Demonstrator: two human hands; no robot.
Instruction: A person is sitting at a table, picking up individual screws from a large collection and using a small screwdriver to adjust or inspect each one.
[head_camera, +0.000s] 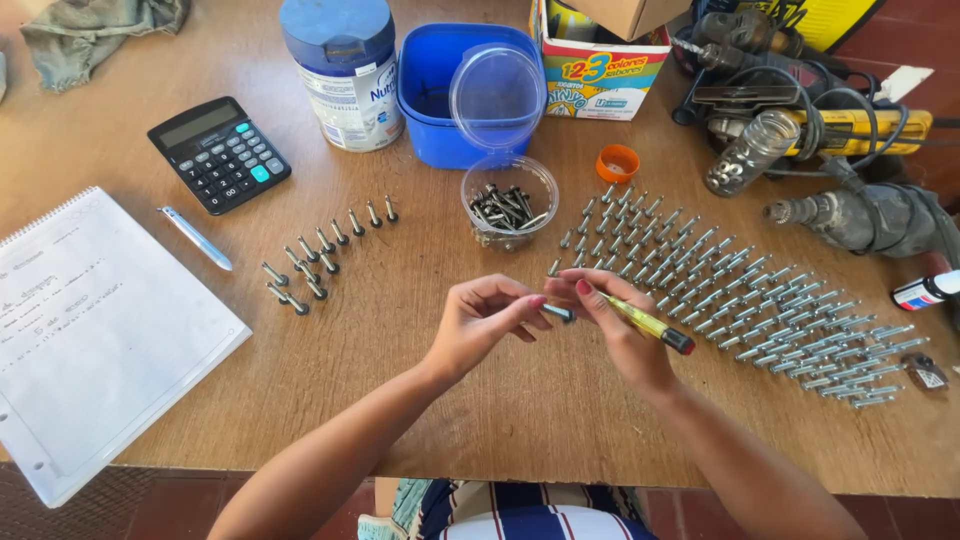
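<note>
Both hands meet over the desk (420, 400), just in front of the clear cup (510, 200) of dark screws. The left hand (478, 322) has a narrow grip, thumb and forefinger pinched on a single screw (558, 313). The right hand (620, 335) meets it at the screw, its grip closed on a yellow marker (650, 325) whose dark end sticks out to the right; the marker's tip lies at the screw.

Right of the cup, a wide field of pale screws (760, 310) lies in slanting rows, running off to the lower right. Left of the cup, a smaller double row of dark-headed screws (320, 255) slants across the wood. Behind the cup stands a blue tub (440, 110) with a clear lid (497, 95) leaning against it, and left of that a white can (345, 75) with a blue top. An orange cap (617, 163) sits just right of the cup, with a glass jar (745, 155) lying further right, near a drill (860, 215). Far left of the cup are a calculator (220, 153), a pen (195, 238) and a notebook (90, 330).
</note>
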